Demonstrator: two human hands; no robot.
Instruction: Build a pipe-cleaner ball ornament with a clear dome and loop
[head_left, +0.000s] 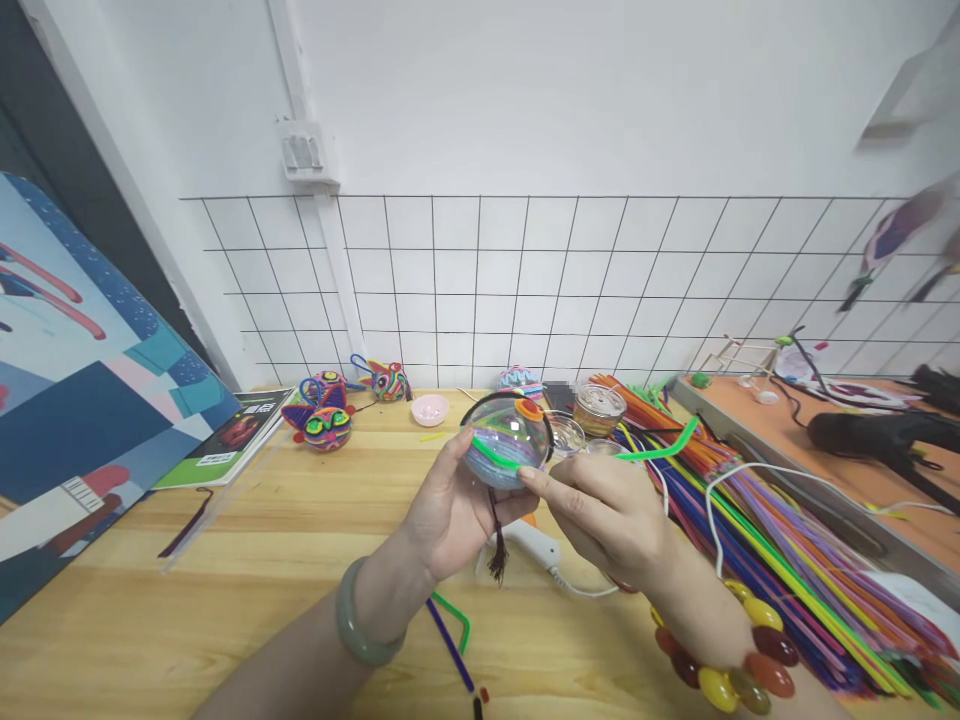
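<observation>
My left hand [450, 520] is wrapped round a clear ball [508, 440], its thumb on the near left side. The ball's lower part has bands of blue and purple, a black strip curves round its edge, and an orange-red piece sits near the top. A dark tassel [497, 555] hangs below it. My right hand [607, 510] is closed on a bright green pipe cleaner [667, 452], its index fingertip pressing the strip against the ball's front. The pipe cleaner's free end sticks out to the right behind the knuckles. A white tool with a cord, apparently a glue gun [532, 548], lies partly hidden below.
Many coloured pipe cleaners [795, 560] lie at right beside a white cable. A pink dish [430, 411], colourful wrapped animal figures [324, 425] and a round clear container [598, 410] stand at the back. Purple [452, 645] and green pieces lie in front; a picture board [97, 400] leans left.
</observation>
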